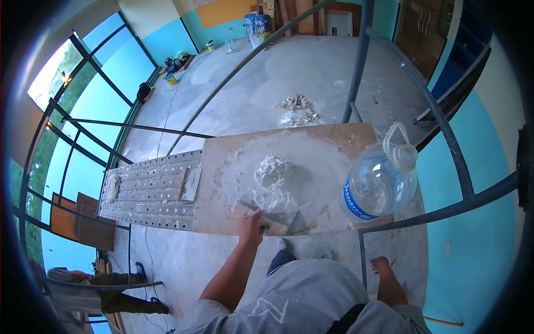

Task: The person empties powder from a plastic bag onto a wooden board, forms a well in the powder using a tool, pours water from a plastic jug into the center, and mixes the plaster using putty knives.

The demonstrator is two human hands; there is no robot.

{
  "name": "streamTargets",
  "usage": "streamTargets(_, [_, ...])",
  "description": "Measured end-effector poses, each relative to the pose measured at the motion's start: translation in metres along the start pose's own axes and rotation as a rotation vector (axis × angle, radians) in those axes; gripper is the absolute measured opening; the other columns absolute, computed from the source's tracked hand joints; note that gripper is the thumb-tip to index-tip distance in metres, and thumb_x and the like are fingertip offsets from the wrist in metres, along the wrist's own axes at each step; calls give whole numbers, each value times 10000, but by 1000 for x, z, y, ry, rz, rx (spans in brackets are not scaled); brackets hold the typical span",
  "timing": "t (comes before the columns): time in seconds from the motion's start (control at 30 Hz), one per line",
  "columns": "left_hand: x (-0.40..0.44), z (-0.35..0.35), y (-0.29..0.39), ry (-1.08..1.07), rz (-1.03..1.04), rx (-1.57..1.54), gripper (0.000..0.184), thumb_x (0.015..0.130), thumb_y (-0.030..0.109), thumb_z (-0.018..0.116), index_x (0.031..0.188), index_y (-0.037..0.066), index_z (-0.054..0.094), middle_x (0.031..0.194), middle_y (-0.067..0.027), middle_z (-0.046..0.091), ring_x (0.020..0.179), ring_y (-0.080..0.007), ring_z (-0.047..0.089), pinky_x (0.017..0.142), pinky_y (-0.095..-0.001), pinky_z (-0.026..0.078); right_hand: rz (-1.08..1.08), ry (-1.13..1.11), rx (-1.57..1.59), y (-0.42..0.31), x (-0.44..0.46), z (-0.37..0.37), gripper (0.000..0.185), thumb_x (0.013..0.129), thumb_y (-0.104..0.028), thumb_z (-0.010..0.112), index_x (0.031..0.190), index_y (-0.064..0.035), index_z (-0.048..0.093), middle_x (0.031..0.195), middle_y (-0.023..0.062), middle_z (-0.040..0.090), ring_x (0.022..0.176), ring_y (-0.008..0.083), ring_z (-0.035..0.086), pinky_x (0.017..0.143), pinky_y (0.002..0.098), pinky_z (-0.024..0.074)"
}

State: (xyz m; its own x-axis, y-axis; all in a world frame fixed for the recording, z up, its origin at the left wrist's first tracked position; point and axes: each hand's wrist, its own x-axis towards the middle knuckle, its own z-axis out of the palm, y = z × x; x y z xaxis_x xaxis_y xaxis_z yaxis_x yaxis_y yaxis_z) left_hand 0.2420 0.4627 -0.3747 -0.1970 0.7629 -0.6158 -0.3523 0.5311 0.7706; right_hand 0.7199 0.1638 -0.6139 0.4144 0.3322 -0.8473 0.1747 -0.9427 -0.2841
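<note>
My left hand [251, 227] is closed on a wide putty knife [282, 222], its blade low against the board at the front edge of the white powder. The powder [272, 171], partly clumped, is heaped on a dusty wooden board [222, 167] in front of me. My right hand [381, 266] hangs down beside my body, fingers loosely bent and apart, with nothing visible in it. A large clear plastic bottle [381, 181] with a blue label and looped handle stands at the board's right end, below its neck mostly see-through.
Scaffold rails [445, 111] surround me. A perforated metal plank [150, 189] extends left of the board. Debris [299, 108] lies on the floor below. A person [105, 289] is at the lower left. Blue bags [257, 25] stand by the far wall.
</note>
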Motion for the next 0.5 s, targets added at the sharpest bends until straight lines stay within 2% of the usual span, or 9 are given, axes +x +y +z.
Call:
streamTargets(0.1, [80, 6, -13, -133, 310, 338, 324, 840, 189, 704, 1091, 20, 588, 912, -73, 584, 796, -208, 594, 595, -382, 493, 119, -38, 214, 22, -14, 7, 262, 819, -308, 726, 917, -84, 632, 779, 74, 610, 657, 210, 598, 601, 403, 514])
streamTargets(0.17, [73, 47, 46, -37, 191, 99, 302, 838, 177, 700, 1039, -34, 621, 863, -88, 623, 707, -206, 616, 570, -352, 516, 180, -73, 321, 28, -16, 11, 267, 810, -308, 733, 912, -83, 632, 764, 70, 600, 651, 212, 593, 606, 414, 513])
streamTargets(0.2, [84, 51, 62, -103, 280, 163, 258, 830, 134, 687, 1021, -31, 632, 861, -100, 653, 703, -215, 644, 561, -349, 527, 131, -60, 260, 26, -16, 15, 263, 813, -300, 729, 910, -76, 632, 768, 72, 601, 652, 211, 593, 599, 409, 511])
streamTargets(0.23, [76, 59, 86, -102, 341, 298, 250, 817, 114, 679, 1014, -33, 634, 880, -107, 670, 768, -213, 661, 597, -362, 534, 84, -49, 200, 23, -17, 23, 259, 815, -292, 726, 908, -69, 632, 772, 75, 602, 654, 210, 594, 592, 403, 510])
streamTargets(0.27, [66, 67, 108, -135, 492, 493, 252, 825, 102, 620, 1041, -28, 624, 909, -169, 685, 794, -282, 682, 674, -411, 544, 41, -42, 137, 23, -18, 31, 256, 818, -284, 722, 907, -62, 632, 776, 78, 603, 655, 210, 594, 585, 398, 508])
streamTargets(0.37, [56, 90, 142, -126, 782, 1245, 335, 822, 66, 540, 1147, 2, 590, 958, -245, 680, 856, -370, 679, 776, -460, 527, -21, -57, 219, 23, -21, 47, 245, 808, -263, 681, 850, -23, 656, 703, 84, 608, 585, 220, 602, 496, 394, 510])
streamTargets(0.4, [34, 103, 147, -152, 725, 1371, 405, 809, 40, 485, 1209, 29, 543, 998, -283, 656, 903, -415, 655, 832, -490, 504, 6, -55, 212, 21, -23, 50, 246, 821, -259, 684, 867, -20, 645, 724, 84, 607, 603, 215, 600, 506, 384, 502])
streamTargets(0.43, [44, 103, 139, -267, 832, 1592, 401, 811, 55, 490, 1208, 67, 542, 986, -248, 670, 941, -399, 647, 828, -498, 507, 31, -53, 205, 16, -26, 52, 248, 834, -254, 686, 885, -16, 635, 744, 84, 607, 622, 210, 598, 516, 375, 495])
streamTargets(0.5, [48, 93, 114, -314, 1022, 1769, 374, 809, 64, 503, 1176, 100, 568, 969, -219, 677, 977, -396, 628, 816, -496, 513, 62, -32, 207, 0, -36, 54, 248, 848, -245, 687, 905, -13, 625, 758, 83, 604, 621, 205, 591, 513, 364, 483])
